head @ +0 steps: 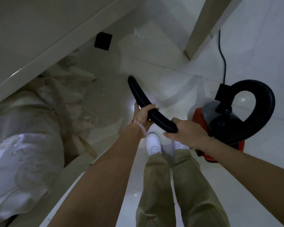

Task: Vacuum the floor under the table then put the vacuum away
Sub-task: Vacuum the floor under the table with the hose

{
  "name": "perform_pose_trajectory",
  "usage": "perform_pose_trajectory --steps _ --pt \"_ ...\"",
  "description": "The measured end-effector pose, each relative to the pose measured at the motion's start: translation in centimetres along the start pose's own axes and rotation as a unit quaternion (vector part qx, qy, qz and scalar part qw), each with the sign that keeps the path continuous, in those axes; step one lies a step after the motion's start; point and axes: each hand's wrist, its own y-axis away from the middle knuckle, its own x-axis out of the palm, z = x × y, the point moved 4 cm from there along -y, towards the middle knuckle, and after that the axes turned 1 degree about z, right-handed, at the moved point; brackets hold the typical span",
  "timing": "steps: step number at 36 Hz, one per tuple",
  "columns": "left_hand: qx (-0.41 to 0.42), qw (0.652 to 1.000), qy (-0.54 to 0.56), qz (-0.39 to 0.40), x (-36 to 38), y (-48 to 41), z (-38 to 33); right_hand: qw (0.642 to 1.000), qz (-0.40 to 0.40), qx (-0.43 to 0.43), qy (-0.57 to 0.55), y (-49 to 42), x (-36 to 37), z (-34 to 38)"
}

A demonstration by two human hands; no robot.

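A red and grey canister vacuum [220, 115] stands on the white tiled floor [170, 76] to my right. Its black ribbed hose [261, 102] loops up over the canister and comes down to my hands. My left hand [142, 113] grips the smooth black nozzle [136, 92], whose tip points at the floor under the table [39, 38]. My right hand [185, 130] grips the ribbed hose just behind the nozzle.
A table leg [198, 30] stands ahead on the right. The black power cord [222, 54] runs back from the vacuum. An upholstered chair with pale embroidered fabric [23, 136] fills the left. A black square [103, 41] and paper scraps [141, 33] lie on the floor.
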Motion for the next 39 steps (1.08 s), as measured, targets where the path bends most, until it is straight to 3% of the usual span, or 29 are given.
perform_pose_trajectory --steps 3,7,14,22,27,30,35,39 --pt "0.004 1.000 -0.009 -0.002 0.8 0.3 0.0 1.000 -0.002 0.009 0.016 0.3 0.3 -0.4" --pt "-0.005 0.993 -0.114 -0.005 2.1 0.8 0.9 0.999 -0.010 0.034 0.010 1.6 1.9 -1.4" --pt "-0.088 0.969 -0.229 -0.007 3.9 1.0 2.6 0.997 -0.009 0.029 -0.067 3.8 2.7 -2.5" --pt "0.100 0.959 -0.248 -0.094 6.0 0.6 1.9 0.998 -0.044 0.012 -0.034 2.5 0.5 -3.4" --pt "0.148 0.944 -0.264 -0.130 6.2 -0.1 0.9 0.998 -0.051 0.000 -0.025 1.7 -0.5 -2.8" --pt "0.116 0.941 -0.297 -0.111 6.3 -0.7 0.3 0.998 -0.043 0.004 -0.040 1.0 -0.6 -2.5" --pt "-0.007 0.943 -0.312 -0.112 5.4 -2.7 -0.2 0.998 -0.015 0.010 -0.055 -0.3 -0.2 -2.1" --pt "-0.017 0.951 -0.287 -0.113 5.1 -3.4 -0.4 0.998 -0.030 -0.003 -0.049 -0.8 -0.8 -2.2"
